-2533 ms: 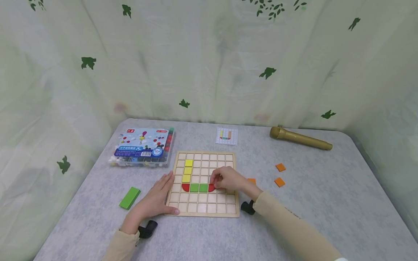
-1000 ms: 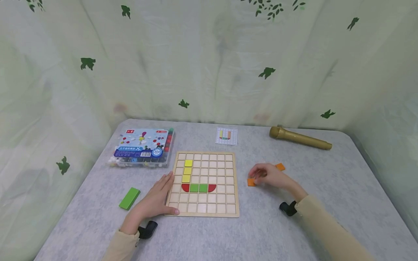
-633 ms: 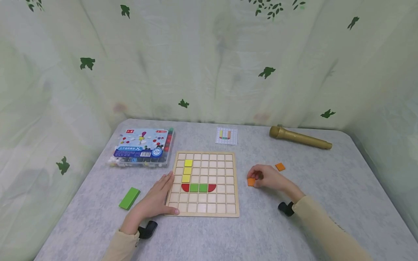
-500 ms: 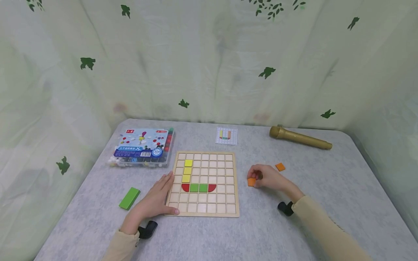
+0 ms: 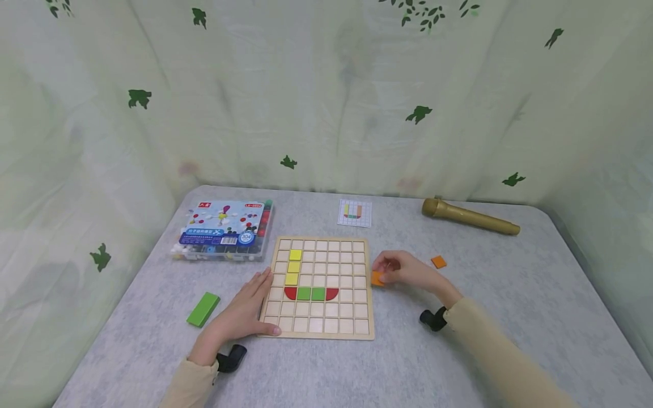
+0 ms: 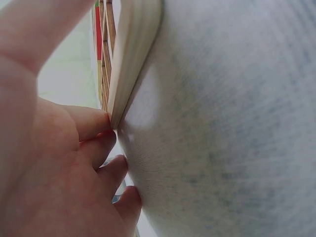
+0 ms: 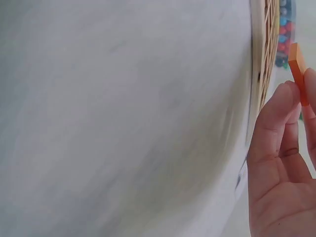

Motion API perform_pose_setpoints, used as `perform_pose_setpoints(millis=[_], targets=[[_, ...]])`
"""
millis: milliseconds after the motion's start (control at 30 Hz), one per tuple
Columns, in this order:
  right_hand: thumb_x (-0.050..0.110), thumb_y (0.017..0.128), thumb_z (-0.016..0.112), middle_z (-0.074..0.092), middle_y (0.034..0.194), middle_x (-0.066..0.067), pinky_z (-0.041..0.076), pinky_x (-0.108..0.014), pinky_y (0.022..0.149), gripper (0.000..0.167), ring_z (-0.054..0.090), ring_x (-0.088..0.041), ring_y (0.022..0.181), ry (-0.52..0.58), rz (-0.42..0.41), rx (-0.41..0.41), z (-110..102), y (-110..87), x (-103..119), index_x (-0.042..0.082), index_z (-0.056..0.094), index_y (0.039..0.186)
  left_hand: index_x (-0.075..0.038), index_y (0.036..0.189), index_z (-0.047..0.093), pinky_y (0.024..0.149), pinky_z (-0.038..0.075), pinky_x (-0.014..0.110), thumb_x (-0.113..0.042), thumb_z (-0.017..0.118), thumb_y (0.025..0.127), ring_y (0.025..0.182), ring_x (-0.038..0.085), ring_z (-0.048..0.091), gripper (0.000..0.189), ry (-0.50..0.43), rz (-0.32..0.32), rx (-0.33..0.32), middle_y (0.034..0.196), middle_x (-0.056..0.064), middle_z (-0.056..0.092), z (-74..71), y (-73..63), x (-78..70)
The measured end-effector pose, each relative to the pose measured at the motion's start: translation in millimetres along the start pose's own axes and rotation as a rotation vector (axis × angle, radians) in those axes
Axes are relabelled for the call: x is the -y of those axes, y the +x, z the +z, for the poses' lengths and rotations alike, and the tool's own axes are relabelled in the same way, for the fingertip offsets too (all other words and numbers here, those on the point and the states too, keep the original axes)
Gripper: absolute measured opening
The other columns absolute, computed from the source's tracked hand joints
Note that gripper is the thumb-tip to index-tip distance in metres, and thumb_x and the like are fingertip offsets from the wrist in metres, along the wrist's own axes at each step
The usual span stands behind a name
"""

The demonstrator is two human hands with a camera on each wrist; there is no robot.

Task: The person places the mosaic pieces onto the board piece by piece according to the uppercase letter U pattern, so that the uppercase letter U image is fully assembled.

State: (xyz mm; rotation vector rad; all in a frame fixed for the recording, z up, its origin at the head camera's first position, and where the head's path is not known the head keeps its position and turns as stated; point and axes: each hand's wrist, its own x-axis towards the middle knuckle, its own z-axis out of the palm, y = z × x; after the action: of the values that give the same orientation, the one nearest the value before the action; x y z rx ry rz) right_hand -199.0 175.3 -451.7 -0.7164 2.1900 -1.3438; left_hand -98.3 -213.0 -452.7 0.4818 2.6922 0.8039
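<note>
A square wooden grid board (image 5: pixel 345 327) lies on the table. Three yellow tiles (image 5: pixel 293 266) form a column on it, above a row with a red rounded corner tile (image 5: pixel 290 293), two green tiles (image 5: pixel 310 293) and another red corner tile (image 5: pixel 332 293). My left hand (image 5: pixel 240 311) rests along the board's left side, fingers extended, thumb on the near left corner. Just off the right edge, my right hand (image 5: pixel 403 269) pinches a square orange tile (image 7: pixel 297 69) between thumb and finger, raised off the table. Another orange tile (image 5: pixel 439 262) lies beyond that hand.
A small pattern card (image 5: pixel 354 213) lies behind the board. At the back left is a clear box of molecule model parts (image 5: pixel 224 229); nearer sits a green block (image 5: pixel 203 309). A gold microphone-shaped object (image 5: pixel 469 216) lies at the back right. A patterned curtain (image 5: pixel 326 96) hangs behind.
My right hand left the right red corner tile, moved right to the nearest orange tile, took hold of it, and carried it left to the board's edge. My left hand has stayed put.
</note>
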Motion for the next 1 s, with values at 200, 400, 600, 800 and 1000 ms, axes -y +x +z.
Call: perform_pose_setpoints(millis=[200,400,600,800,1000], targets=[[0.001,0.087,0.064,0.06,0.09,-0.005,0.047,-0.028,0.072,0.015,0.053,-0.021,0.082,0.005,-0.009,0.005,14.8,22.2,14.8,0.003,0.065,0.102,0.009,0.149,0.015,0.113,0.01,0.056,-0.047,0.082,0.069,0.142,0.041,0.004,0.119,0.001,-0.002,-0.001,0.157,0.021,0.007,0.1,0.8,-0.5],[-0.004,0.086,0.062,0.059,0.087,-0.006,0.046,-0.027,0.068,0.014,0.052,-0.019,0.076,0.033,-0.047,0.04,32.4,44.1,27.4,0.0,0.064,0.099,0.009,0.149,0.015,0.113,0.01,0.056,-0.047,0.082,0.069,0.142,0.041,0.004,0.119,-0.004,0.001,-0.002,0.157,0.021,0.007,0.3,1.0,0.0],[-0.005,0.085,0.062,0.058,0.082,-0.003,0.045,-0.026,0.067,0.013,0.052,-0.016,0.075,-0.024,-0.046,0.06,47.5,59.8,34.3,0.001,0.066,0.096,0.009,0.149,0.015,0.113,0.01,0.056,-0.047,0.082,0.069,0.142,0.04,0.004,0.119,-0.004,0.001,0.0,0.158,0.02,0.007,0.4,0.8,0.2],[-0.003,0.084,0.064,0.059,0.079,0.001,0.045,-0.026,0.07,0.013,0.053,-0.014,0.074,-0.132,-0.016,0.04,57.8,66.9,42.0,0.006,0.067,0.092,0.01,0.148,0.015,0.113,0.011,0.055,-0.047,0.082,0.069,0.142,0.041,0.005,0.118,0.001,0.002,0.0,0.157,0.021,0.007,0.0,0.4,-0.1],[-0.004,0.084,0.065,0.059,0.078,0.0,0.044,-0.027,0.068,0.013,0.052,-0.015,0.074,-0.193,0.03,0.026,62.9,67.7,48.3,0.007,0.066,0.09,0.01,0.148,0.016,0.113,0.011,0.056,-0.046,0.082,0.069,0.142,0.041,0.006,0.118,0.003,0.005,-0.004,0.157,0.021,0.008,0.0,0.1,0.7]])
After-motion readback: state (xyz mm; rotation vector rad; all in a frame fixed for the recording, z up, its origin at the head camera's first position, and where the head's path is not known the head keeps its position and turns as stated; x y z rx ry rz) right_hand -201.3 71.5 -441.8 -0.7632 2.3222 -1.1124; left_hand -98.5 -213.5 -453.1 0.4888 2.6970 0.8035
